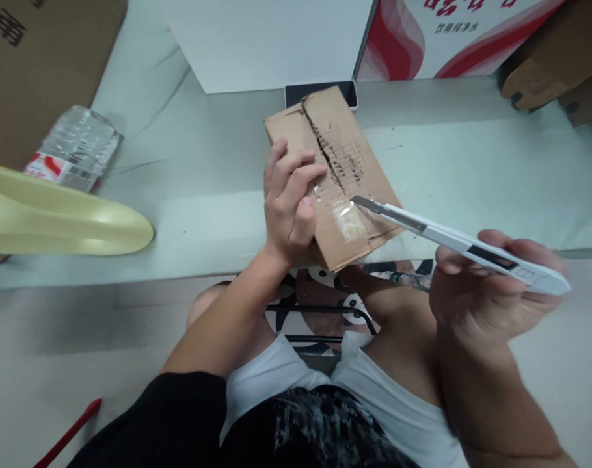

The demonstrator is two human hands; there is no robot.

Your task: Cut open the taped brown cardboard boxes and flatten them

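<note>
A small brown cardboard box (pixel 364 159) lies tilted near the table's front edge, with dark scuffs and a torn slit along its top. Clear tape (pixel 349 221) covers the slit's near end. My left hand (pixel 293 195) grips the box along its left side, fingers curled over the top. In my right hand (pixel 491 286) is a white utility knife (pixel 452 244), held between thumb and fingers. Its blade is out and points left, the tip at the tape; whether it touches I cannot tell.
Behind the box lies a dark flat device (pixel 296 96) before a white box (pixel 271 39). A red-and-white carton (pixel 452 49) stands at the back right. To the left are a crumpled plastic bottle (pixel 84 140), a pale yellow curved object (pixel 71 214) and a large cardboard box (pixel 42 78).
</note>
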